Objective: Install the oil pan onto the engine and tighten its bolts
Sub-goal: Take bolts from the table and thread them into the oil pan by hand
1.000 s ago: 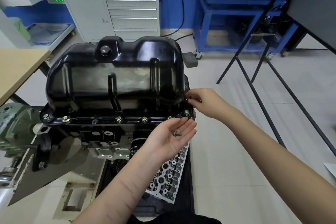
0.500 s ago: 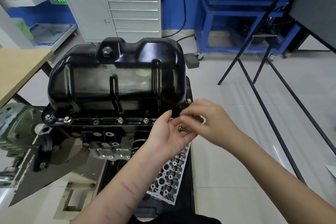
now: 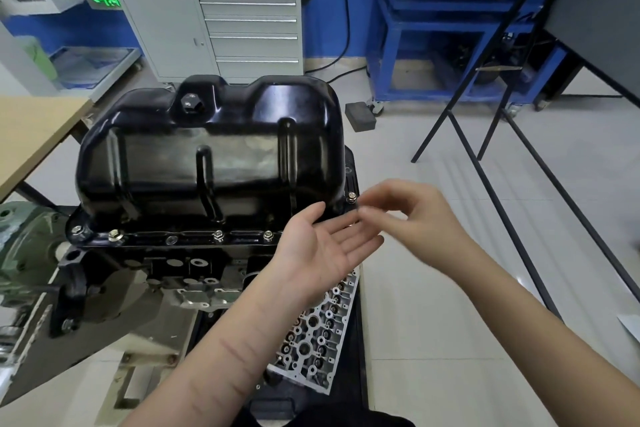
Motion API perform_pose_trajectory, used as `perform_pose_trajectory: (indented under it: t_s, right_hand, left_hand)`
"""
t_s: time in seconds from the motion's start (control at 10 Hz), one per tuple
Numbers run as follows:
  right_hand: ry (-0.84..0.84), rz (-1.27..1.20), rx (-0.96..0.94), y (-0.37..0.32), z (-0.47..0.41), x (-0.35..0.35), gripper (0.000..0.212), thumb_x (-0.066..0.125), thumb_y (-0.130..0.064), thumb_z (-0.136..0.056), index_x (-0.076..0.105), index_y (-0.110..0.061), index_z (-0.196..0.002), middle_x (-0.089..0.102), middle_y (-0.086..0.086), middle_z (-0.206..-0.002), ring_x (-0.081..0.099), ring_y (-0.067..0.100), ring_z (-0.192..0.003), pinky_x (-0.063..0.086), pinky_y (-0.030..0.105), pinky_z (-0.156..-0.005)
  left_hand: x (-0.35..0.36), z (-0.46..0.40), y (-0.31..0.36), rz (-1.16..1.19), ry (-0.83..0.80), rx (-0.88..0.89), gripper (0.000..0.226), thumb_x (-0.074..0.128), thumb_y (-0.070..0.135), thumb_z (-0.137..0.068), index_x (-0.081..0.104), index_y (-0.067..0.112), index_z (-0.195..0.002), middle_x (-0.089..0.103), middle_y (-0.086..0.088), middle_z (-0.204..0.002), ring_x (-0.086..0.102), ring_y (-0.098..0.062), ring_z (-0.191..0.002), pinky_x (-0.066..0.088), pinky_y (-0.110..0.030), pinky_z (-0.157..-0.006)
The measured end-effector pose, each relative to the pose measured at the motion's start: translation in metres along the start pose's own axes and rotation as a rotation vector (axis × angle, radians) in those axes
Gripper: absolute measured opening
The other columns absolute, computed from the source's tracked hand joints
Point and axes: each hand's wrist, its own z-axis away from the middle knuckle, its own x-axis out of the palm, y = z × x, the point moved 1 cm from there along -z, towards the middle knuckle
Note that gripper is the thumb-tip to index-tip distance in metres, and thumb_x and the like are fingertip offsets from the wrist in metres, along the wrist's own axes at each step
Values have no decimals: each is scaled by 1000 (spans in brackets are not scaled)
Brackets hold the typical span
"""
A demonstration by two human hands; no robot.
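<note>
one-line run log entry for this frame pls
stage: fitting bolts | glossy black steel oil pan: seated on engine | left hand: palm up, open | right hand: blurred beside pan's right flange, grip unclear

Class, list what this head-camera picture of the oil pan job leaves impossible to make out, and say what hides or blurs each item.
- Right hand: fingertips motion-blurred; whether they pinch a bolt is unclear.
- Oil pan: its far flange is hidden behind the pan's own body.
- Near flange's right end: covered by the left hand.
- Cylinder head: partly hidden behind the left forearm.
</note>
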Motion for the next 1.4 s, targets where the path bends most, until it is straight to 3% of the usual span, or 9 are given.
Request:
perform_pose_trajectory:
  t_s: [0.2,0.3,0.4,0.5,0.7,0.9,1.1,1.2,1.4]
  right_hand:
    - [291,-312,259,39,-54,-9,16,64,5,-78,62,-8,-72,63,8,-72,60,14,-68,52,18,-66]
    - [263,-230,275,57,-77,2,11,64,7,-78,65,-2,-85,63,5,-76,60,11,-69,53,17,-68]
    - [189,-70,276,69,-94,9,26,62,7,-80,63,3,-106,66,14,-93,60,15,-78,52,20,-75]
    - [120,167,217,75,-102,11,22,64,0,-80,68,-4,-101,68,6,-96,57,12,-77,40,2,-66]
    - [84,325,146,80,-105,12,17,65,-6,-81,71,-6,-97,69,5,-92,52,12,-73,32,-2,-57]
    - [-30,578,40,78,-112,11,14,63,-9,-81,69,-6,-94,68,8,-91,57,19,-77,35,21,-67]
    - [-160,683,13,74,-117,10,20,59,-13,-86,69,-6,-102,69,11,-98,61,25,-91,34,19,-69]
    - [-230,835,-4,71,-120,7,21,51,-8,-88,68,-3,-99,66,17,-97,59,32,-90,44,30,-73]
    - [-184,1022,3,64,-122,9,29,46,-25,-94,61,-1,-90,56,17,-95,54,33,-91,39,32,-63]
  left_hand:
    - [-3,1,2,30,68,26,40,35,25,-98,56,-9,-98,69,-25,-83,70,-33,-67,52,-40,-64]
    - [-5,0,4,35,89,37,38,35,23,-98,56,-9,-95,69,-24,-79,70,-32,-64,51,-40,-64]
    - [-6,0,4,29,104,43,37,35,22,-98,56,-8,-94,69,-23,-77,70,-31,-63,50,-39,-63]
    - [-8,0,4,12,118,53,36,35,21,-98,57,-7,-92,70,-20,-74,70,-29,-61,51,-37,-60]
    - [-8,-1,5,3,126,63,35,34,18,-98,57,-6,-88,70,-18,-70,69,-27,-59,50,-36,-60]
    - [-8,-3,7,1,122,68,33,34,16,-97,57,-5,-88,70,-18,-70,69,-27,-59,50,-37,-60]
    - [-8,-5,7,11,118,61,33,34,16,-97,58,-6,-88,70,-18,-71,69,-28,-59,51,-37,-59]
    - [-9,-4,7,10,113,56,33,34,15,-97,58,-6,-88,70,-18,-71,69,-28,-59,51,-36,-59]
    - [-9,-4,7,20,110,51,33,34,15,-97,58,-6,-88,69,-18,-70,69,-28,-59,51,-36,-58]
